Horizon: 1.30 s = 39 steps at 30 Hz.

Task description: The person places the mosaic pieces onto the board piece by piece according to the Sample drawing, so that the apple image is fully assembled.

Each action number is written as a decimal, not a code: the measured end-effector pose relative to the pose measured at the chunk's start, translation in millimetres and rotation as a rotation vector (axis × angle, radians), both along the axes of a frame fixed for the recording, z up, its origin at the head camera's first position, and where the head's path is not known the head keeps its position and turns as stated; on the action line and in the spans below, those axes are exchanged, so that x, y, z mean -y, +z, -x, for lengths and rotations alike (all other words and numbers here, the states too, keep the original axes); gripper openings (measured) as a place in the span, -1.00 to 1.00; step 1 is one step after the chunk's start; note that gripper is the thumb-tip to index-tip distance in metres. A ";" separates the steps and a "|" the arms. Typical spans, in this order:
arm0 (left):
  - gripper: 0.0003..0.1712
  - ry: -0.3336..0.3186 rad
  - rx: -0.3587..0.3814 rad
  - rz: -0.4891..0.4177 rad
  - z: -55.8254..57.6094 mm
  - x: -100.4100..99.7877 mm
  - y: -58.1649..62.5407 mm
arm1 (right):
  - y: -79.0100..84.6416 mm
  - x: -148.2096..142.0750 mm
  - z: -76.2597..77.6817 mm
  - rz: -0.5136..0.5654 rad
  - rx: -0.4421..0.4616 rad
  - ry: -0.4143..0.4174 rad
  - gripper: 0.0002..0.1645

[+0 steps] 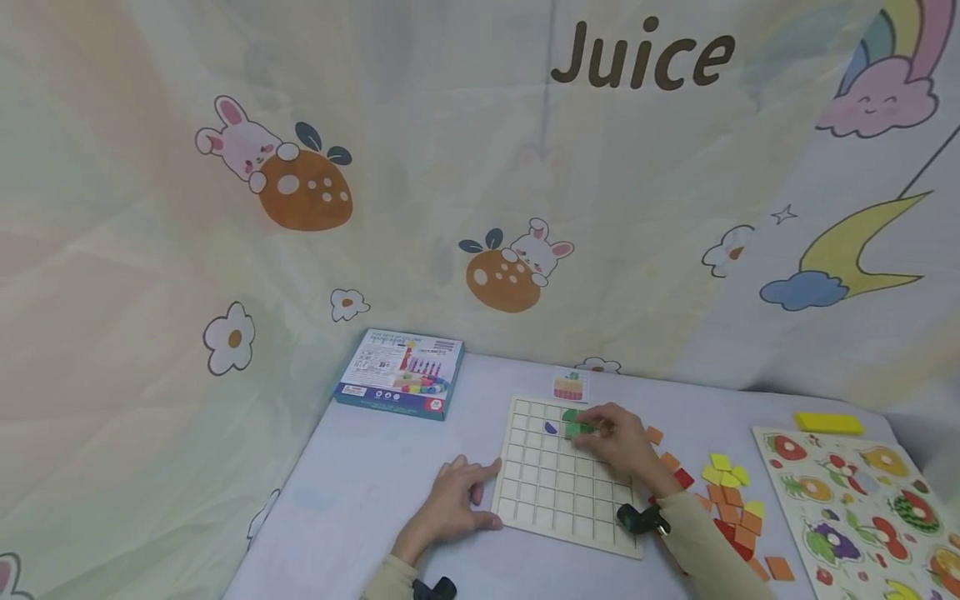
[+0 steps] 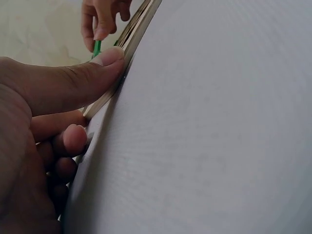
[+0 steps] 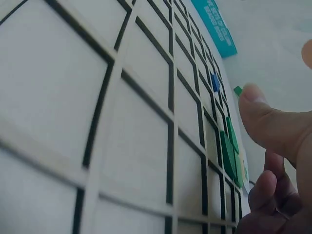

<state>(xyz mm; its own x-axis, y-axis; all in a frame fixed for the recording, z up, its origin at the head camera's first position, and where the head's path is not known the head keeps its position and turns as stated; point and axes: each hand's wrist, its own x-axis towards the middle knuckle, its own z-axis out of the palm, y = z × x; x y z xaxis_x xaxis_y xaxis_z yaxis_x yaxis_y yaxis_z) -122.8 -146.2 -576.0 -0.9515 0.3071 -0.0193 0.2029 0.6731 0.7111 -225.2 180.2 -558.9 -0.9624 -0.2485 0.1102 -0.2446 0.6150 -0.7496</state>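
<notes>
My right hand (image 1: 618, 442) is over the upper right part of a pale wooden grid board (image 1: 551, 492). Thumb and fingertips pinch a small green piece (image 2: 97, 48), whose edge shows at the thumb tip in the right wrist view. Under that hand, green pieces (image 3: 231, 158) lie in the grid, and a blue half-round piece (image 1: 551, 427) sits to their left. My left hand (image 1: 457, 500) rests at the board's left edge, index fingertip and thumb tip touching the edge, the other fingers loosely bent.
Beyond the board lies a small picture card (image 1: 572, 387). A boxed set (image 1: 401, 372) is at the back left. Right of the board are scattered orange pieces (image 1: 746, 537), yellow pieces (image 1: 722, 472) and red ones, then a fruit-picture board (image 1: 798, 492) and a yellow block (image 1: 828, 423).
</notes>
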 end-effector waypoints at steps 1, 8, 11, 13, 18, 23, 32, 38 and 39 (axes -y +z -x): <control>0.07 0.003 0.001 -0.002 0.1 0.2 -0.4 | 0.4 2.7 0.4 -0.006 0.007 0.000 -0.64; 0.07 0.001 0.000 -0.010 0.9 0.6 -2.3 | -1.6 11.1 1.7 -0.039 0.039 -0.017 -0.65; 0.07 0.000 0.000 -0.013 1.3 0.9 -2.5 | -1.3 12.6 2.0 -0.040 0.040 -0.032 -0.66; 0.06 0.001 0.001 -0.011 1.4 1.1 -2.7 | -1.1 13.5 2.2 -0.039 0.044 -0.040 -0.67; 0.07 0.005 0.012 -0.001 2.0 1.6 -3.2 | -0.9 15.3 2.0 -0.052 0.069 -0.060 -0.66; 0.06 0.000 0.010 0.008 2.4 1.8 -4.0 | -0.4 14.8 2.5 -0.069 0.097 -0.074 -0.66; 0.06 0.005 0.016 -0.002 2.0 0.6 -3.2 | -1.4 13.1 4.6 -0.070 0.075 -0.064 -0.78; 0.05 0.006 0.009 0.005 1.9 0.4 -2.9 | -3.1 11.3 4.5 -0.048 0.052 -0.050 -0.78; 0.05 0.006 0.006 0.006 1.8 0.4 -3.1 | -3.9 9.5 4.4 -0.036 0.049 -0.053 -0.78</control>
